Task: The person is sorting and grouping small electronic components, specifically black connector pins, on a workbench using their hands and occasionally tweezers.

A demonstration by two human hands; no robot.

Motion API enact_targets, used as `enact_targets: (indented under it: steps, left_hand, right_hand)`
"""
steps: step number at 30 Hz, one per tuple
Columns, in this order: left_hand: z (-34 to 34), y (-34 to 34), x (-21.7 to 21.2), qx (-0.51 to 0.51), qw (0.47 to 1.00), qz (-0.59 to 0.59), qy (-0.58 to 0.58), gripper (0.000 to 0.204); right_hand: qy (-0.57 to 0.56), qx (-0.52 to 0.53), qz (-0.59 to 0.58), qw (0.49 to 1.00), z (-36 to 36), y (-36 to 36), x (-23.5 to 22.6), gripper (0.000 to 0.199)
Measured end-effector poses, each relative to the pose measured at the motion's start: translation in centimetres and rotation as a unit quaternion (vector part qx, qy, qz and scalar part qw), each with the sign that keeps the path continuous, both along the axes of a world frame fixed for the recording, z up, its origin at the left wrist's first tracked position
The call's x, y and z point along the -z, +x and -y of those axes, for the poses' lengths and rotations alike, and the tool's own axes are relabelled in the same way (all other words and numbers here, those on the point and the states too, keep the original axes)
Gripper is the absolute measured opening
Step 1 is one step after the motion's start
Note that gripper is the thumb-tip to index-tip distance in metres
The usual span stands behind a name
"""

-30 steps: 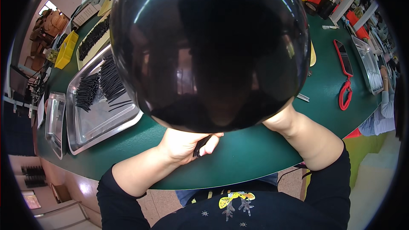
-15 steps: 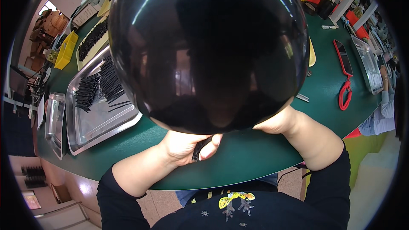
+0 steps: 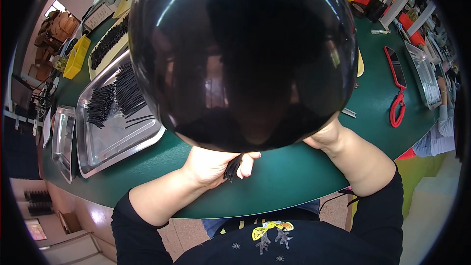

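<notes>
A large glossy black dome (image 3: 245,54) fills the middle of the view and hides most of what lies under it. My left hand (image 3: 216,167) rests on the green table (image 3: 294,176) just below the dome, its fingers closed around a bundle of thin black sticks (image 3: 232,168). My right hand (image 3: 326,135) shows only at the wrist and heel; its fingers are hidden behind the dome.
A metal tray (image 3: 115,140) with bundles of black sticks (image 3: 117,95) lies at the left, a smaller metal tray (image 3: 61,135) beyond it. A red-cased phone with a red cord (image 3: 397,83) lies at the right. Another person's sleeve (image 3: 444,122) shows at the far right.
My left hand has shifted slightly and the black sticks now show more clearly between its fingers. The dome and right wrist have barely moved.
</notes>
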State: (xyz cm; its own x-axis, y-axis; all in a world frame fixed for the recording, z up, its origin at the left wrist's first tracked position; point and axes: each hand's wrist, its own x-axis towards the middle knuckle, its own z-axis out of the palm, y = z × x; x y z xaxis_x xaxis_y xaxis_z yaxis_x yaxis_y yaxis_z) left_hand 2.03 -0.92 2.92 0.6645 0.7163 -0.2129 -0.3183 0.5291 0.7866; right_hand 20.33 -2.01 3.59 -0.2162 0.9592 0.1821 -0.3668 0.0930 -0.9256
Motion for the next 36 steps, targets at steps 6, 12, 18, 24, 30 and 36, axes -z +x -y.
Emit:
enact_targets:
  steps: [6, 12, 18, 24, 30, 36]
  left_hand:
    - [0.7, 0.7, -0.4, -0.039, 0.998, -0.033, -0.031, 0.023]
    - [0.3, 0.2, -0.2, 0.020, 0.968, -0.121, 0.219, 0.019]
    - [-0.5, 0.6, 1.2, 0.117, 0.854, -0.163, 0.479, 0.007]
    - [-0.9, 0.7, 1.5, 0.095, 0.898, -0.124, 0.411, 0.006]
    - [-1.1, 0.2, 2.7, 0.059, 0.883, -0.150, 0.440, 0.011]
    - [-0.7, 0.5, 2.0, 0.062, 0.939, -0.052, 0.334, 0.014]
  right_hand:
    - [-0.074, -0.101, 0.005, 0.992, 0.0, -0.6, 0.9, 0.017]
    - [-0.126, 0.053, -0.090, 0.987, 0.2, -2.0, 0.4, 0.018]
    - [0.118, 0.078, 0.106, 0.984, -0.3, -2.5, 3.1, 0.010]
    - [0.147, 0.157, 0.374, 0.902, -2.3, 1.5, -0.3, 0.022]
    - [0.131, 0.195, 0.750, 0.619, -10.0, 6.4, -2.0, 0.029]
    - [0.231, 0.290, 0.750, 0.548, -13.1, 8.6, 0.4, 0.028]
